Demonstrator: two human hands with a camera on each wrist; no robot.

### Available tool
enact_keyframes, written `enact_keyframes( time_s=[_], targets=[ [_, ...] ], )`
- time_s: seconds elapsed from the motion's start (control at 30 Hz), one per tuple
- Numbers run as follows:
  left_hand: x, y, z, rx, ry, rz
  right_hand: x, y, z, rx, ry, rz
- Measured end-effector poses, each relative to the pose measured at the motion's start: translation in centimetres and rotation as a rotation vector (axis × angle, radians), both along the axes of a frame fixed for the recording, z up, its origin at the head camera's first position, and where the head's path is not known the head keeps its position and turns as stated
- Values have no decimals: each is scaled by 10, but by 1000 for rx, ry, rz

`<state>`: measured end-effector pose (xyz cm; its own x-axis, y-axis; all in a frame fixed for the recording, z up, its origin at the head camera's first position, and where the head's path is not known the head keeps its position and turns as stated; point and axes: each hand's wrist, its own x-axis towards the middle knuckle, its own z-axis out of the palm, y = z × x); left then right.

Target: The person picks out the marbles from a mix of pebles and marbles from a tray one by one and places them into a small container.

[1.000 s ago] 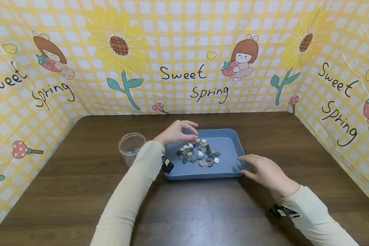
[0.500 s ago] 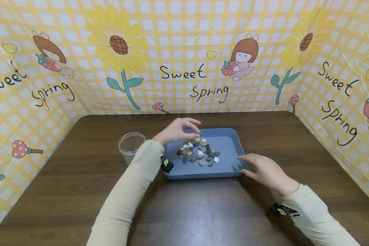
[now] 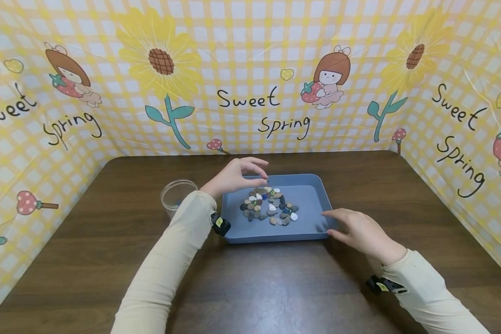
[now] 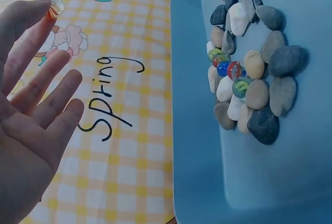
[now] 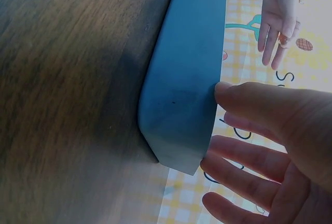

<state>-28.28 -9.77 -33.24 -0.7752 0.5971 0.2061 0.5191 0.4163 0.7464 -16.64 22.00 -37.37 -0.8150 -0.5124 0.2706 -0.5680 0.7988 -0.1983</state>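
My left hand [image 3: 235,176] is raised over the far left side of a blue tray [image 3: 311,199]. Between its thumb and index finger it pinches a clear glass marble [image 4: 56,7] with orange-red inside; the other fingers spread loosely. Smooth pebbles [image 4: 282,94] in grey, tan and white lie grouped on the tray's floor. Coloured marbles [image 4: 241,86] in green, blue and red sit among them. At the tray's near right corner rests my right hand [image 3: 361,234], thumb and fingertips touching the rim, fingers relaxed.
A clear round jar [image 3: 167,206] stands left of the tray, partly hidden by my left sleeve [image 3: 179,241], with something blue inside. The brown wooden table [image 3: 250,287] is bordered by a yellow checked cloth [image 3: 250,55] at the back and sides.
My left hand has risen slightly, then drawn back a little to the left, with the marble pinched. The right hand, the tray and the pebbles stay where they were.
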Motion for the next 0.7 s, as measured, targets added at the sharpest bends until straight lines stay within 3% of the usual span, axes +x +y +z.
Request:
enact_keyframes(
  time_s=[0.7],
  targets=[
    [16, -29, 8, 54, -26, 86, -1, 0, -2, -1, -12, -9]
  ],
)
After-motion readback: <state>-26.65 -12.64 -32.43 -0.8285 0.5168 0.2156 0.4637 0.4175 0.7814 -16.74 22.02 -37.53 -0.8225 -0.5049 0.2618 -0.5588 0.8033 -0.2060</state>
